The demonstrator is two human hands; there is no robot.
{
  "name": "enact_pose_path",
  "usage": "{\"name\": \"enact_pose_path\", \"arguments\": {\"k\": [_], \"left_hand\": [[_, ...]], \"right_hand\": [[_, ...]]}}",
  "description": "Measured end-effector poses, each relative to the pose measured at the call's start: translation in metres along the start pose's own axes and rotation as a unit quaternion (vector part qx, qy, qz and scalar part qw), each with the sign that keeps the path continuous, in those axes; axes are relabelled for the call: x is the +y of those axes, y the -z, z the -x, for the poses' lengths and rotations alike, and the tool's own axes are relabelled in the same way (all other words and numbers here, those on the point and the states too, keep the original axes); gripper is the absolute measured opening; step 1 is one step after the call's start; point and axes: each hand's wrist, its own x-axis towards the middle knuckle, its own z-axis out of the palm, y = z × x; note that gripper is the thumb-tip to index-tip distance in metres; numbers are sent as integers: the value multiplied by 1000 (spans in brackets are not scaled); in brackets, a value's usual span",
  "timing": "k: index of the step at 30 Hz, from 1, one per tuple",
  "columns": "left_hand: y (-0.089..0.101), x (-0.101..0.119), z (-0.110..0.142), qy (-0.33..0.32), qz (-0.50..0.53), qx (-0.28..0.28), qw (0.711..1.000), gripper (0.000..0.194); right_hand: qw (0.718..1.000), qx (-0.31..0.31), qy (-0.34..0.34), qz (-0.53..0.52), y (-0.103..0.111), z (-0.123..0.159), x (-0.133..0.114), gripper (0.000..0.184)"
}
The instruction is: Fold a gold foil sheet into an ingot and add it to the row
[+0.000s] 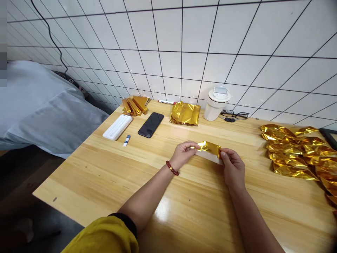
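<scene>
Left hand [183, 153] and right hand [234, 168] pinch opposite ends of a gold foil strip [211, 148].
The strip spans the gap between them, long axis side to side, dipping rightward, neither hand nearer; it seems just above the desk [195, 221], though contact is unclear. Beyond lies a foil-sheet stack [185, 114]; rightward, twisted foil pieces [285, 154].

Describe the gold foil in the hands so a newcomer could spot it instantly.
Over the middle of the wooden table, look for the left hand and right hand. The gold foil piece spans the gap between them. Unlike the other gold pieces, it is held.
</scene>
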Motion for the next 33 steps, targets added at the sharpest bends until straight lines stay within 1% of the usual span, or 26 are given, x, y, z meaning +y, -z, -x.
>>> {"name": "enact_pose_path", "arguments": {"k": [3, 5, 7, 9, 11, 14, 15, 16, 19, 22, 24, 28, 33], "left_hand": [[2, 3, 1, 2, -26, -7, 1000, 18], [4, 5, 2, -3, -12, -19, 1000, 21], [5, 4, 2, -3, 13, -39, 999, 30], [5, 1, 1, -1, 35, -52, 998, 42], [5, -2, -1, -6, 42, -51, 998, 52], [4, -7, -3, -31, 42, -36, 998, 52], [4, -8, -3, -40, 40, -30, 998, 50], [4, -9, -4, -52, 36, -24, 998, 48], [6, -13, -6, -85, 22, -15, 996, 44], [8, -15, -8, -107, 1, -15, 994, 41], [9, -15, -8, -117, -13, -11, 993, 38], [9, -14, -7, -121, -26, -5, 992, 32], [8, -14, -6, -108, -11, -8, 994, 20]], "right_hand": [[1000, -7, -1, 3, 1, 0, 0, 29], [1000, -16, -9, -1, 2, 1, 0, 29], [999, -34, -8, -7, 4, 2, -2, 30], [997, -68, 1, -18, 5, 4, -3, 29], [994, -107, 11, -29, 5, 5, -4, 29], [989, -141, 23, -24, 1, 5, -2, 47], [989, -143, 33, -16, 0, 5, -1, 50], [989, -139, 48, -7, -1, 4, 1, 48], [988, -118, 100, 21, -3, 2, 4, 34], [986, -107, 121, 38, -2, 1, 3, 22], [986, -105, 121, 45, -1, 1, 1, 19], [989, -91, 107, 53, 0, 2, 0, 18], [996, -50, 73, 33, 2, 2, 6, 16]]}}
